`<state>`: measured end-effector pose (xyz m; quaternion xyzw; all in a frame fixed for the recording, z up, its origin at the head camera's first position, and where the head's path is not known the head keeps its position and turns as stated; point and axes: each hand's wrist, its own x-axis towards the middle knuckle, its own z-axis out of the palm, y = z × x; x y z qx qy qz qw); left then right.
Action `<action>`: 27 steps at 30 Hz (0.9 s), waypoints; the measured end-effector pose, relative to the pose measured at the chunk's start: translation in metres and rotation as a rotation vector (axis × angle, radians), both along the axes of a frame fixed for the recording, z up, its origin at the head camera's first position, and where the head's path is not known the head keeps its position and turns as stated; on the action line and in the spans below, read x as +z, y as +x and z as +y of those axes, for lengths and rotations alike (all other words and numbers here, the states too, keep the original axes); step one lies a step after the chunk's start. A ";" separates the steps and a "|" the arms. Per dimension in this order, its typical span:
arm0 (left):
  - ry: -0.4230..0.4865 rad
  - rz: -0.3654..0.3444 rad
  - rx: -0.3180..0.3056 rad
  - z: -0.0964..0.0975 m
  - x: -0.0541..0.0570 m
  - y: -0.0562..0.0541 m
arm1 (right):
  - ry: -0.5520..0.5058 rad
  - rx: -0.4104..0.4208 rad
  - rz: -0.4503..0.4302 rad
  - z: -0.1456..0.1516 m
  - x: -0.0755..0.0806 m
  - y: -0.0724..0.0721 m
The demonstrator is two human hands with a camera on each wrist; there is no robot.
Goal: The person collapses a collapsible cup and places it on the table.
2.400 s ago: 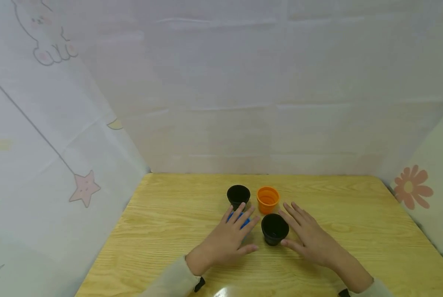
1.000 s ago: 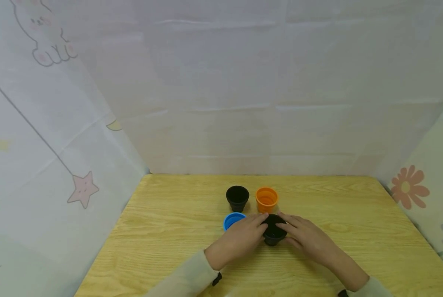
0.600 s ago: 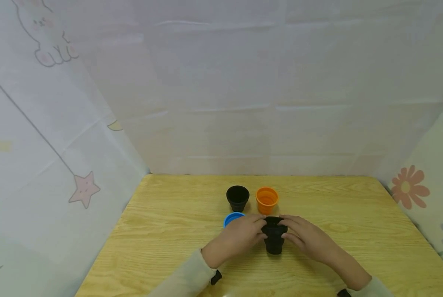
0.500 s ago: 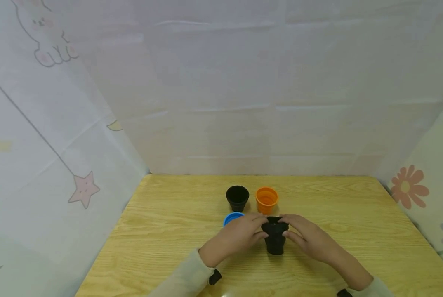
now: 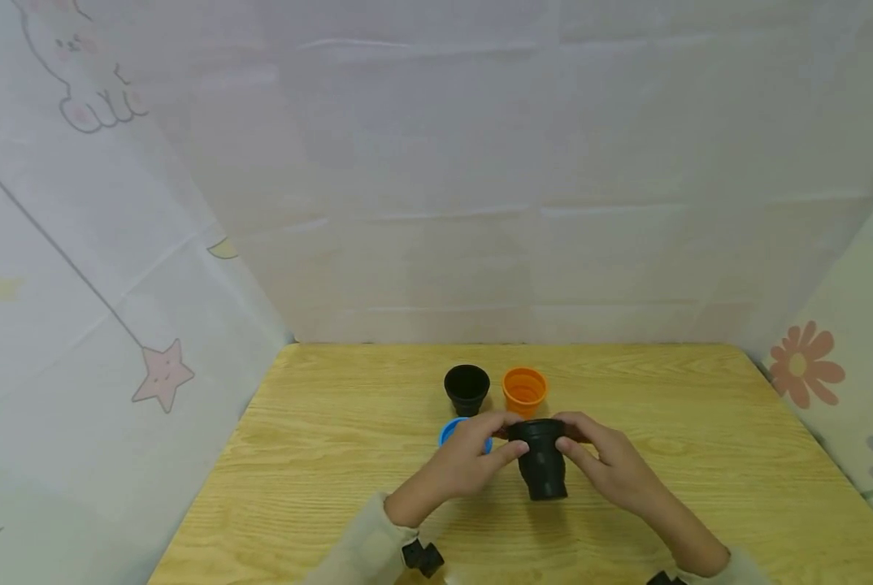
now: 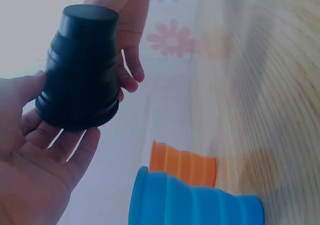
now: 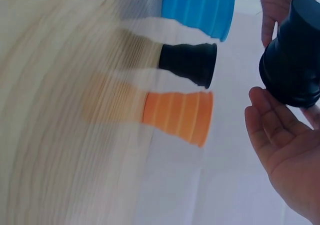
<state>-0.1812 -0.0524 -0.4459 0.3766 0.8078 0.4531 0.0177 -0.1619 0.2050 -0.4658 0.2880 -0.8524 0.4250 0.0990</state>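
Both hands hold a black ribbed cup [image 5: 545, 471] by its rim, above the wooden table. It is tilted so that its outer side faces me and its base points down toward the near edge. From the left, my left hand [image 5: 462, 461] grips the rim with the thumb in front and the fingers behind. My right hand [image 5: 618, 465] does likewise on the right side. The left wrist view shows the cup [image 6: 82, 70] between both hands, and in the right wrist view the cup [image 7: 295, 55] is partly cut off by the frame's edge.
Behind the hands stand a second black cup [image 5: 468, 392] and an orange cup [image 5: 525, 392], side by side on the table [image 5: 319, 455]. A blue cup [image 5: 449, 429] is partly hidden by the left hand. Printed cloth [image 5: 422, 244] hangs behind the table's far edge.
My hands were spread apart over the cups; they have come together on the near black cup, gripped its rim, lifted it and tipped it. The other cups have stayed in place.
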 end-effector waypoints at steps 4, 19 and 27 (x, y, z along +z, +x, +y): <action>0.099 -0.062 0.018 -0.001 -0.001 0.001 | -0.050 -0.033 -0.050 -0.007 0.003 0.004; 0.216 -0.160 0.054 0.001 -0.001 0.003 | -0.303 0.086 -0.309 -0.015 0.012 0.010; 0.215 -0.185 0.064 0.000 0.000 0.005 | -0.253 0.157 -0.281 -0.017 0.013 0.008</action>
